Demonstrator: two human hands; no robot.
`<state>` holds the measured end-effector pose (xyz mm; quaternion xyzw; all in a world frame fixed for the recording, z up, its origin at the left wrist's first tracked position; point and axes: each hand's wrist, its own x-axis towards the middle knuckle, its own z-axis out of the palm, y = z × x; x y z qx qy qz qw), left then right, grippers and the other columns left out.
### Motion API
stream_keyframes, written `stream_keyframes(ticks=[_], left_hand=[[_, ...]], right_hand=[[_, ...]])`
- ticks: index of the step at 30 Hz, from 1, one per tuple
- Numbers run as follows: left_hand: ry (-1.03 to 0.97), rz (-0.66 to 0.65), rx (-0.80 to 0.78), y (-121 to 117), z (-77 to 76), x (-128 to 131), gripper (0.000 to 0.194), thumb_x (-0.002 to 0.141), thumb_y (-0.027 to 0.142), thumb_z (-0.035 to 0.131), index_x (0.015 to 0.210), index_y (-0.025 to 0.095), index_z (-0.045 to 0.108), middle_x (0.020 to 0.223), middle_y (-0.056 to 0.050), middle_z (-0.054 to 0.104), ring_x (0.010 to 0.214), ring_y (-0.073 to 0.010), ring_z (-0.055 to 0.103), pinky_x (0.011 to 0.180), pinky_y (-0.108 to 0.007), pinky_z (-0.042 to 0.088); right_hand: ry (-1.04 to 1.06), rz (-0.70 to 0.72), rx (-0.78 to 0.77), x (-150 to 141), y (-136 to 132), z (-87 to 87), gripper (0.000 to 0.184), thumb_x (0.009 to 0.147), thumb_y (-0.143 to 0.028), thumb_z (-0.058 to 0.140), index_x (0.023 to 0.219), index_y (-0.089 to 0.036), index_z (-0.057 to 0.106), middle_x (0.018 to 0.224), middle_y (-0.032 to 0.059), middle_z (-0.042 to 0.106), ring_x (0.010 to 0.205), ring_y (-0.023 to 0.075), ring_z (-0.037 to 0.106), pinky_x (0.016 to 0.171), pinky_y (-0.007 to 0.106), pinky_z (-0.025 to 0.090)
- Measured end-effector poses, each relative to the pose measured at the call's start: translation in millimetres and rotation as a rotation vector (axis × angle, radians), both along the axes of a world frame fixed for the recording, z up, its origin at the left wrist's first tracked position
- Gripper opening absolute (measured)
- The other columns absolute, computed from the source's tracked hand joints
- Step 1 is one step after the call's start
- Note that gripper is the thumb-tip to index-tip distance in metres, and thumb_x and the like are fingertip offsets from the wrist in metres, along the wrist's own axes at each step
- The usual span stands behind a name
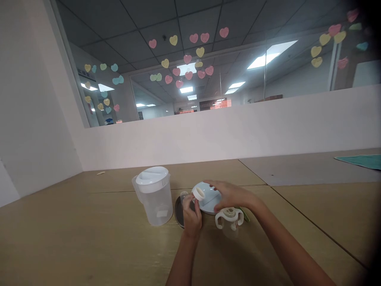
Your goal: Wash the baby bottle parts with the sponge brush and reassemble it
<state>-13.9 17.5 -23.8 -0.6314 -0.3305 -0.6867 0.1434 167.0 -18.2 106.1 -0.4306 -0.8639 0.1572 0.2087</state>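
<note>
i'm holding the white ring (195,196) in my left hand (192,216), right hand (232,194) hovering wide over the pale plate (210,205), the two-handled cup (230,222) sitting just below.

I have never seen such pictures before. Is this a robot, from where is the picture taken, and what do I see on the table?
No robot: these are a person's two bare hands, in one picture from a camera worn on the head. The left hand holds a small white ring. The right hand is open by a pale plate. On the table also stand a lidded pitcher and a two-handled cup; a teal cloth lies far right.
</note>
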Motion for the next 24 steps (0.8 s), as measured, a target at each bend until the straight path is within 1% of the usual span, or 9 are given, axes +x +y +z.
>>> stream_keyframes(ticks=[2, 3, 5, 7, 9, 13, 17, 21, 24], left_hand=[[0.089, -0.024, 0.044, -5, 1.5, 4, 0.023, 0.083, 0.018, 0.049, 0.105, 0.019, 0.043, 0.096, -0.009, 0.060, 0.094, -0.0175, 0.061, 0.080, -0.034, 0.052], [0.112, -0.033, 0.064, -7, 2.5, 6, 0.023, 0.083, 0.016, 0.049, 0.105, 0.020, 0.043, 0.097, -0.009, 0.060, 0.094, -0.0172, 0.061, 0.080, -0.034, 0.052], [0.111, -0.044, 0.093, -8, 4.5, 8, 0.025, 0.083, 0.014, 0.048, 0.107, 0.020, 0.042, 0.100, -0.009, 0.060, 0.099, -0.0173, 0.059, 0.083, -0.035, 0.051], [0.046, -0.060, 0.074, -7, 5.7, 8, 0.029, 0.084, 0.014, 0.047, 0.111, 0.019, 0.040, 0.106, -0.011, 0.058, 0.104, -0.0176, 0.057, 0.086, -0.037, 0.050], [-0.008, -0.081, 0.028, -5, 5.7, 7, 0.033, 0.085, 0.015, 0.046, 0.117, 0.017, 0.036, 0.107, -0.012, 0.059, 0.102, -0.0171, 0.059, 0.084, -0.035, 0.051], [-0.024, -0.034, 0.014, -1, 4.1, 4, 0.034, 0.085, 0.019, 0.049, 0.116, 0.015, 0.037, 0.094, -0.009, 0.065, 0.089, -0.0151, 0.064, 0.077, -0.031, 0.053], [0.091, 0.054, 0.114, 2, 5.2, 0, 0.027, 0.083, 0.016, 0.051, 0.109, 0.017, 0.042, 0.092, -0.008, 0.066, 0.088, -0.0153, 0.065, 0.076, -0.031, 0.053], [0.207, 0.069, 0.234, 3, 10.6, -2, 0.029, 0.081, 0.009, 0.053, 0.108, 0.017, 0.044, 0.093, -0.008, 0.066, 0.089, -0.0151, 0.065, 0.078, -0.031, 0.053], [0.263, 0.013, 0.225, 1, 14.7, -2, 0.029, 0.080, 0.006, 0.052, 0.107, 0.017, 0.045, 0.092, -0.007, 0.065, 0.088, -0.0141, 0.064, 0.078, -0.029, 0.052]], right_hand=[[0.065, 0.106, 0.058, -11, -1, -1.1, 0.089, 0.057, -0.033, 0.073, 0.136, -0.027, 0.034, 0.131, 0.0064, 0.048, 0.111, 0.0233, 0.050, 0.088, 0.031, 0.040], [0.082, 0.125, 0.091, -17, -1, -2.0, 0.084, 0.059, -0.032, 0.071, 0.135, -0.026, 0.036, 0.129, 0.0060, 0.050, 0.111, 0.0229, 0.049, 0.088, 0.031, 0.040], [0.101, 0.115, 0.164, -27, 0, -4.2, 0.065, 0.064, -0.028, 0.068, 0.126, -0.024, 0.047, 0.119, 0.0050, 0.057, 0.105, 0.0214, 0.053, 0.085, 0.030, 0.040], [0.106, 0.091, 0.238, -35, 2, -6.4, 0.046, 0.066, -0.024, 0.065, 0.112, -0.022, 0.057, 0.108, 0.0041, 0.062, 0.095, 0.0196, 0.056, 0.080, 0.028, 0.040], [0.094, 0.069, 0.302, -40, 3, -8.2, 0.036, 0.067, -0.022, 0.063, 0.102, -0.020, 0.060, 0.101, 0.0043, 0.063, 0.091, 0.0187, 0.057, 0.077, 0.027, 0.040], [0.059, -0.031, 0.372, -43, 1, -8.4, 0.031, 0.068, -0.022, 0.062, 0.098, -0.019, 0.057, 0.095, 0.0052, 0.062, 0.085, 0.0180, 0.056, 0.067, 0.025, 0.036], [0.096, -0.088, 0.316, -38, -1, -4.1, 0.032, 0.065, -0.029, 0.067, 0.091, -0.020, 0.052, 0.081, 0.0002, 0.060, 0.068, 0.0133, 0.051, 0.053, 0.022, 0.027], [0.170, -0.071, 0.269, -32, 3, -1.6, 0.035, 0.063, -0.033, 0.069, 0.088, -0.020, 0.048, 0.077, -0.0016, 0.056, 0.066, 0.0121, 0.048, 0.053, 0.020, 0.027], [0.159, -0.056, 0.251, -29, 5, -2.0, 0.037, 0.060, -0.030, 0.071, 0.087, -0.020, 0.048, 0.078, -0.0018, 0.055, 0.067, 0.0119, 0.047, 0.054, 0.020, 0.028]])
